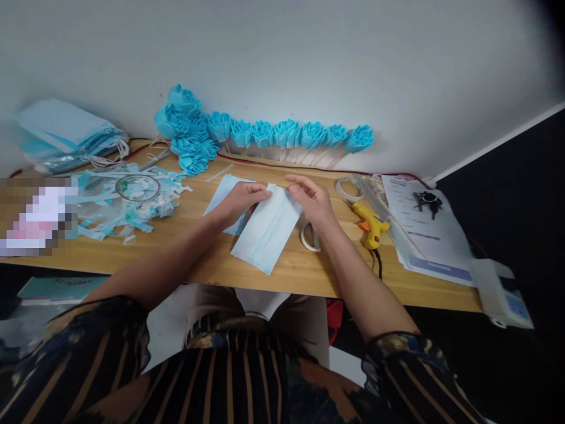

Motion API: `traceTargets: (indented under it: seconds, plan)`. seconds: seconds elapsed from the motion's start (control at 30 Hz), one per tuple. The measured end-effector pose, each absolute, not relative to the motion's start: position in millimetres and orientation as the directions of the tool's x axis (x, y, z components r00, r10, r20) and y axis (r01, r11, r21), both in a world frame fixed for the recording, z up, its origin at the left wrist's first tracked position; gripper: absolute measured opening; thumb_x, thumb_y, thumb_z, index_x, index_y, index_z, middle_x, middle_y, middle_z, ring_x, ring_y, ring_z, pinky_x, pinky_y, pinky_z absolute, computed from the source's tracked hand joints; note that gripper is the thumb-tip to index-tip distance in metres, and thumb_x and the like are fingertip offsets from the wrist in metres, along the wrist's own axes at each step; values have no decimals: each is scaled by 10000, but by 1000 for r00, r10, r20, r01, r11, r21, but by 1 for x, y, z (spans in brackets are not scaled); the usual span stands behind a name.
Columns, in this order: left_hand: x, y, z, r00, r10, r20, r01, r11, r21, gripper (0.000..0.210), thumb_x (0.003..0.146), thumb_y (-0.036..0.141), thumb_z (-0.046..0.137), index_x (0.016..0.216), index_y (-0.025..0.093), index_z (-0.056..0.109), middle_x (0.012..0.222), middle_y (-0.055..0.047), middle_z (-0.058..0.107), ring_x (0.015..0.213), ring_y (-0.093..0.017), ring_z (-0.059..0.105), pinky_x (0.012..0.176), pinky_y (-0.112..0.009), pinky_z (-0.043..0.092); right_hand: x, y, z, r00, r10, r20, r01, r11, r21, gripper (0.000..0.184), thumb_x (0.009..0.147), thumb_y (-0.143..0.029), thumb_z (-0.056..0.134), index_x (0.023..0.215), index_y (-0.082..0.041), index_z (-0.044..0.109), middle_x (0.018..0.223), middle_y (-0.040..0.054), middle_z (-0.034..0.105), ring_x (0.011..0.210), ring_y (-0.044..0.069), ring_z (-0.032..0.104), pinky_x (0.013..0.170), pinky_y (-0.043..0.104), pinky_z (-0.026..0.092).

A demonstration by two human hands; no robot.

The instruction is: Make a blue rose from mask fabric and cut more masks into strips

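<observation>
A pale blue face mask (269,227), opened out flat and with no ear loops visible, slants above the table in front of me. My left hand (247,199) pinches its upper left edge between thumb and fingers. At its upper right corner, my right hand (313,203) grips with thumb and fingertips, the other fingers bent loosely. Another light blue sheet (220,191) lies on the table, partly under my left hand. Beside my right wrist is a pale loop-shaped thing (310,237), partly hidden by the wrist.
Blue fabric flowers (286,133) on sticks line the wall. Stacked masks (70,132) sit far left, behind blue scraps (150,200) with a tape roll (138,188). Rightward are another tape roll (350,188), a yellow glue gun (368,225), papers (441,235) and keys (428,202).
</observation>
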State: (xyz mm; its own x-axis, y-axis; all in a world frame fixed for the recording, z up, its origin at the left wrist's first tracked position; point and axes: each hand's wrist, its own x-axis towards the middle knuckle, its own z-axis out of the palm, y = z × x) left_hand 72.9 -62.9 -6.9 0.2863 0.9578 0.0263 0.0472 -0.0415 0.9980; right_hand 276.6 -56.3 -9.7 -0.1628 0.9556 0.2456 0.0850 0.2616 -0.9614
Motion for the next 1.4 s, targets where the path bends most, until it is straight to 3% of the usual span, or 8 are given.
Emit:
traceTargets:
  seconds: [0.2,0.33,0.67,1.0,1.1,1.17,1.27,1.4]
  plan:
    - [75,-71,1,371,929,20,185,-95,978,343,770,450,648,598,166,561,489,53,391,470,-70,332,486,-238,219,279,-57,-8,-261,928,265,236,328,-915,304,832,-481,663,878,-207,785,796,0,723,689,132,571,623,258,399]
    - [75,-69,-5,399,917,-20,227,-77,971,344,742,482,684,681,151,617,539,53,453,501,-69,359,498,-227,241,276,-59,-7,-301,924,235,280,322,-904,306,815,-467,652,773,-177,738,685,-13,643,629,111,507,593,246,361]
    - [74,-66,-8,350,937,-5,170,-58,984,369,736,515,682,726,148,649,627,27,528,575,-95,438,559,-237,315,277,-60,-5,-324,903,282,343,390,-854,259,825,-413,625,810,-178,732,724,3,673,645,122,529,602,248,379]
    - [74,-67,-7,393,920,-5,159,-63,985,376,695,495,757,666,156,596,591,40,484,550,-80,398,526,-228,272,274,-60,-12,-390,801,455,582,597,-552,211,935,-292,498,837,-202,662,824,43,719,768,180,605,739,302,409]
    - [74,-65,-8,397,918,16,159,-86,983,362,710,475,746,646,162,577,567,47,456,536,-75,377,515,-228,253,273,-60,-15,-390,789,475,606,608,-513,208,941,-291,483,841,-206,644,844,53,718,801,194,610,759,313,411]
    - [74,-65,-8,395,918,25,164,-97,982,342,716,460,737,647,163,581,555,51,445,526,-74,367,510,-227,244,272,-59,-16,-374,794,479,588,602,-540,203,935,-298,490,837,-206,641,836,47,711,795,189,607,763,313,417]
    - [73,-64,-7,372,928,29,155,-93,984,331,705,453,736,649,160,592,563,46,465,531,-76,387,513,-224,264,274,-57,-16,-331,852,406,483,522,-703,233,928,-361,516,821,-202,648,791,24,689,744,165,594,735,295,436]
    - [71,-61,-9,260,966,5,84,-28,996,327,692,463,736,701,159,615,626,25,552,557,-90,458,535,-222,329,281,-52,-13,-323,919,225,251,313,-916,445,916,-599,523,837,-197,697,770,21,681,723,156,604,704,285,474]
